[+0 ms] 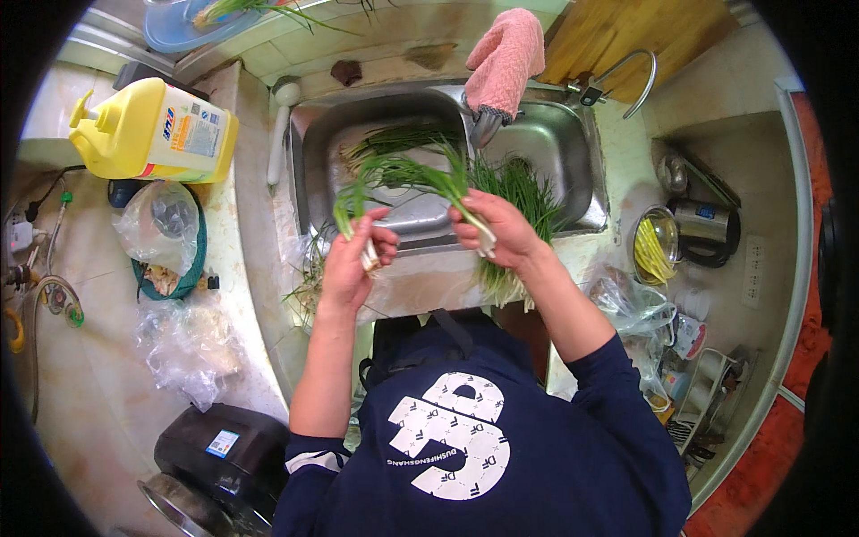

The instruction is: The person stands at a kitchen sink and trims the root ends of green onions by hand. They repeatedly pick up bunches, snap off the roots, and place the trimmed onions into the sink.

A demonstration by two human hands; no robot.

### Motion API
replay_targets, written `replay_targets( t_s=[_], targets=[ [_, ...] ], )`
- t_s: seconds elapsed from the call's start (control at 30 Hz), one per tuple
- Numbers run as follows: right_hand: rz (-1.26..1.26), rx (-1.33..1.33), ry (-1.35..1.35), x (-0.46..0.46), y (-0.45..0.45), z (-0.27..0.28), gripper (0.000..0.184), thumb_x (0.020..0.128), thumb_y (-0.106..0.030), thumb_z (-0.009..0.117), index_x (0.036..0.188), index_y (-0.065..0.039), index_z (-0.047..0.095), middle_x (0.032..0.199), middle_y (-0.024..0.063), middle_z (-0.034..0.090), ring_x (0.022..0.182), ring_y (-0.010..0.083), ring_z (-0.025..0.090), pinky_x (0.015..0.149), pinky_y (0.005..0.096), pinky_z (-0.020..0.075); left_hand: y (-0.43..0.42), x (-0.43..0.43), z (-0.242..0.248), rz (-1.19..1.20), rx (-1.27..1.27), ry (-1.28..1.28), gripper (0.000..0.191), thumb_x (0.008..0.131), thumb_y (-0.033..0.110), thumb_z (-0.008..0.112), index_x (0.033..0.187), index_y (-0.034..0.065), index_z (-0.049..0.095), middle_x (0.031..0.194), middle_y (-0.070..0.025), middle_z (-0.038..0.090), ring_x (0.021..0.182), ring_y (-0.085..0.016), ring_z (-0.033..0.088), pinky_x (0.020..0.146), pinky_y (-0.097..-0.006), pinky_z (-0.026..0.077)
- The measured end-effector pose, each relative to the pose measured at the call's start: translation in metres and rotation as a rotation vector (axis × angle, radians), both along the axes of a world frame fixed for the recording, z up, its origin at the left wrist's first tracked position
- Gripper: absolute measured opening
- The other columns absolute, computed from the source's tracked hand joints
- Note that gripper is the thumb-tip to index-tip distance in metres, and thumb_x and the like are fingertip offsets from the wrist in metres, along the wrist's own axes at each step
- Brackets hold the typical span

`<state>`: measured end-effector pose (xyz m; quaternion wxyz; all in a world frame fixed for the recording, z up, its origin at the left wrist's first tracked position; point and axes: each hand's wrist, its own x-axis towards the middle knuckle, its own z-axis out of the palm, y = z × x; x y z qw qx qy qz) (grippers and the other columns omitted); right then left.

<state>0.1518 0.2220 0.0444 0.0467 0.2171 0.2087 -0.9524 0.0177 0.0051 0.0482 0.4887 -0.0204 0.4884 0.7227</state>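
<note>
My left hand (356,252) grips the white ends of a few green onions (345,213) in front of the left basin. My right hand (498,227) is shut on the pale stems of more green onions (456,180), whose leaves arch leftward over the basin. I cannot tell where the leaves of the two lots part. Beneath them, a bunch of green onions (402,142) lies in the left bowl of the steel sink (322,184). A larger bunch (520,191) rests across the right bowl's front rim, partly behind my right hand, white ends towards me.
A pink cloth (507,60) hangs over the faucet (486,129). Loose trimmings (310,278) lie by the sink's left front. A yellow pump jug (154,131) and plastic bags (191,349) occupy the left counter. On the right are a bowl of yellow strips (652,248) and an electric kettle (704,231).
</note>
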Motion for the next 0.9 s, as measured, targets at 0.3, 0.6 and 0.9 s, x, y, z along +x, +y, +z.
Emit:
replay_targets(
  t_s=[0.3,0.6,0.9],
  targets=[
    [-0.203,0.472,-0.074,0.072,0.06,0.053,0.023,0.089,-0.011,0.058,0.11,-0.004,0.052,0.085,0.005,0.056,0.061,0.0077,0.048,0.05,0.0214,0.041,-0.012,-0.012,-0.009,0.065,-0.027,0.041,0.036,0.101,0.028,0.045,0.124,0.0003,0.05,0.077,-0.0037,0.059,0.065,-0.01,0.054,0.056,-0.0241,0.044],
    [0.11,1.694,-0.668,0.122,-0.017,-0.003,0.051,0.084,-0.014,0.061,0.128,0.007,0.048,0.119,0.0256,0.056,0.113,0.0373,0.054,0.096,0.0384,0.0442,-0.005,0.003,-0.019,-0.021,-0.129,0.06,0.041,0.101,0.034,0.044,0.114,-0.0014,0.058,0.076,-0.0019,0.058,0.064,-0.01,0.053,0.059,-0.0244,0.044],
    [0.066,2.055,-0.613,0.134,-0.026,-0.003,0.033,0.085,-0.015,0.06,0.112,0.004,0.06,0.106,0.0201,0.057,0.097,0.0358,0.055,0.085,0.0423,0.0464,0.006,0.001,-0.02,-0.134,-0.189,0.201,0.039,0.094,0.031,0.059,0.115,-0.0028,0.062,0.073,0.0035,0.052,0.06,-0.004,0.047,0.054,-0.0204,0.04]
  ],
)
